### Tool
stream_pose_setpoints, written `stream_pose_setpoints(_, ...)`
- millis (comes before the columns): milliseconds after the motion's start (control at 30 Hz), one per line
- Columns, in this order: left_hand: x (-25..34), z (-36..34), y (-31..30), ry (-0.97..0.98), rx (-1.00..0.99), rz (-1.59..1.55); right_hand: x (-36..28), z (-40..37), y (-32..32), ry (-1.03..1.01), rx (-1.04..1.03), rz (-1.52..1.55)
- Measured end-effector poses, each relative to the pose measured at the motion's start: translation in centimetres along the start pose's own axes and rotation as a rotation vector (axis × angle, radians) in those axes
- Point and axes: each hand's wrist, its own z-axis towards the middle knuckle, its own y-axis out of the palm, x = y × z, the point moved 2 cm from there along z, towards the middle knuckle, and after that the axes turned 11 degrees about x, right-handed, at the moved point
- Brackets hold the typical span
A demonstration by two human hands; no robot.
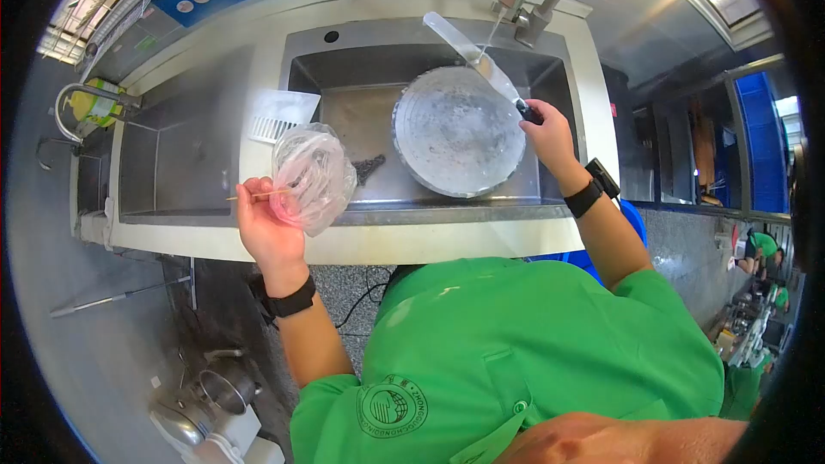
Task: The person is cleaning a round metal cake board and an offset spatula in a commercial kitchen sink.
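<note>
My right hand (pixel 548 133) is closed round the black handle of a long icing spatula (pixel 468 50). Its pale blade slants up to the left under the tap's thin stream of water. Below the blade, a round pale disc like a cake turntable (pixel 460 133) lies in the sink (pixel 352 112). My left hand (pixel 268 223) is closed on a crumpled clear plastic bag (pixel 314 176) with a pink patch. A thin wooden stick (pixel 258 195) also sits between those fingers. The bag hangs over the sink's front left corner.
A white toothed scraper (pixel 285 110) lies on the ledge between the two basins. A dark mesh scourer (pixel 369 167) rests in the sink. The tap (pixel 520 0) runs at the back. A second basin (pixel 180 146) is at left. People in green (pixel 763 245) are far right.
</note>
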Motion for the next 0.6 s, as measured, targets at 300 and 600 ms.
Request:
stream_pose_setpoints(300, -0.3, -0.2, 0.4, -0.029, 0.029, -0.021, 1.7, -1.7, -0.9, 0.030, 0.051, 0.153)
stream_pose_setpoints(600, -0.9, -0.3, 0.9, -0.054, 0.026, -0.025, 0.5, -3.0, -5.3, -0.045, 0.125, -0.165)
